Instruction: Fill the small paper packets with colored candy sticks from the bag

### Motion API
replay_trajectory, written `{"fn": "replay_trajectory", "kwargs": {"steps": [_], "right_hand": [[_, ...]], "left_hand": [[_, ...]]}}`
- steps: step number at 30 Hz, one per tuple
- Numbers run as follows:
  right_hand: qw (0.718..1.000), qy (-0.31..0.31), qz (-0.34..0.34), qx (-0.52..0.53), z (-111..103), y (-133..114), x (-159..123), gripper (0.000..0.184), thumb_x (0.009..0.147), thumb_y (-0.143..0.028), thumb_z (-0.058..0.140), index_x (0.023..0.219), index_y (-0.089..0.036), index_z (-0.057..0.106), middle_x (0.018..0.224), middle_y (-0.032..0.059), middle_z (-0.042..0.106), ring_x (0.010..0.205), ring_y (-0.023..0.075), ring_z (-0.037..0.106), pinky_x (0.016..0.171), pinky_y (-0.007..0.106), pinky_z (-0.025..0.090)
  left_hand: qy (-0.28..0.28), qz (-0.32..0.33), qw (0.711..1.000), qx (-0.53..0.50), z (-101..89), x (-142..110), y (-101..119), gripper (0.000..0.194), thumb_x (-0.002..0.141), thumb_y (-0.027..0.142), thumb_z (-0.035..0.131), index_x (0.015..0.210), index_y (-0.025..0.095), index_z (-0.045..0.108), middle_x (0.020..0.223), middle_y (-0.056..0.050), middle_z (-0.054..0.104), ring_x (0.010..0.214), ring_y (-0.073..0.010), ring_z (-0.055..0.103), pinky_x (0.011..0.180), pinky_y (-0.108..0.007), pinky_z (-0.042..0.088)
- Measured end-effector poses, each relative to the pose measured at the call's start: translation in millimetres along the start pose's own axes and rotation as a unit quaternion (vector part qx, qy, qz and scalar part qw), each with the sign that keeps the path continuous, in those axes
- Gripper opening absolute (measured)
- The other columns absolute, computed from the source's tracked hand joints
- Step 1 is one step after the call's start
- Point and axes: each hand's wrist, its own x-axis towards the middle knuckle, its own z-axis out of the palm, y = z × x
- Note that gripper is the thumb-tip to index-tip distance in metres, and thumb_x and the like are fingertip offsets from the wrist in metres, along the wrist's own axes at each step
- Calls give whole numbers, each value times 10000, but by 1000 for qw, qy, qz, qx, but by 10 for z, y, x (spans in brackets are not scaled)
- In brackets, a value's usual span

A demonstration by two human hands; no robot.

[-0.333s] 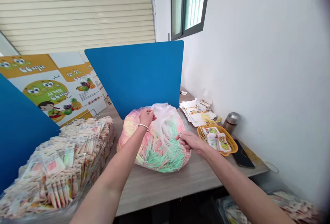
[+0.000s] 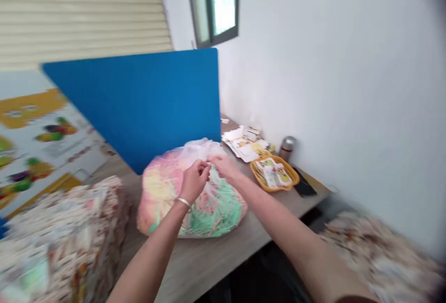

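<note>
Okay, the person is working with both bare hands at a clear plastic bag (image 2: pixel 212 214) stuffed with pastel pink, yellow and green sticks, possibly straws. The bag is sitting around the middle of a wood-look surface (image 2: pixel 195 268), just in front of a blue divider panel (image 2: pixel 139 108). The left hand (image 2: pixel 194 181), wearing a metal bangle (image 2: pixel 182 202), is resting at the bag's top with its fingers bunched together, and the right hand (image 2: pixel 226 167) is reaching in from the right, its fingertips almost meeting the left's. Hands are close together, barely apart or just touching; blur hides whether either is clamped on the plastic. The bag's gathered neck is lying just beyond both hands, and the bag is a rounded mound with no clear long axis. Right of it, an orange basket (image 2: pixel 275 189) of sachets is sitting near the back edge, with loose papers (image 2: pixel 244 145), a steel flask (image 2: pixel 287 148) and a black phone (image 2: pixel 304 184) around it. A blurred sachet heap (image 2: pixel 62 242) is filling the near left corner, and another sachet heap (image 2: pixel 376 256) is showing past the right edge.
</note>
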Motion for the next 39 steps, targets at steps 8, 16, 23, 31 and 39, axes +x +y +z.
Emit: {"fn": "replay_trajectory", "kwargs": {"steps": [8, 16, 23, 31, 39], "right_hand": [[991, 129, -2, -35, -94, 381, -27, 424, 1015, -389, 392, 734, -184, 635, 648, -19, 598, 606, 117, 556, 594, 227, 434], [986, 98, -36, -133, -343, 482, -191, 345, 894, -476, 598, 990, -154, 678, 913, 66, 696, 902, 211, 622, 805, 302, 447], [959, -87, -45, -266, 360, 506, -209, 266, 856, -318, 660, 1057, -156, 725, 1007, 108, 751, 964, 233, 666, 829, 302, 460], [918, -300, -178, -188, 947, 328, -621, 151, 820, -285, 718, 929, -181, 715, 830, -3, 678, 760, 143, 573, 693, 240, 401], [960, -99, -83, -250, -168, 675, -752, 240, 926, -334, 500, 735, -202, 565, 763, 11, 630, 750, 179, 569, 660, 263, 380]], "left_hand": [[83, 9, 952, 294, 47, 372, -383, 474, 772, 465, 611, 1118, 143, 630, 1144, -194, 689, 1029, -364, 633, 892, -453, 481], [201, -78, 971, 104, -493, -411, -269, 407, 718, 576, 687, 826, 189, 617, 709, 21, 617, 670, -163, 540, 604, -254, 424], [204, -153, 967, 17, -908, -1471, -402, 472, 703, 523, 712, 1024, 179, 682, 1035, -60, 761, 957, -241, 675, 877, -353, 539], [77, -101, 980, 154, -908, -1753, -554, 288, 785, 460, 684, 909, 200, 710, 961, -69, 778, 952, -248, 697, 881, -328, 538], [-76, -247, 814, 521, -1025, -1939, -600, 310, 935, 437, 574, 952, 163, 718, 1022, -166, 753, 1002, -309, 714, 851, -370, 509]]}}
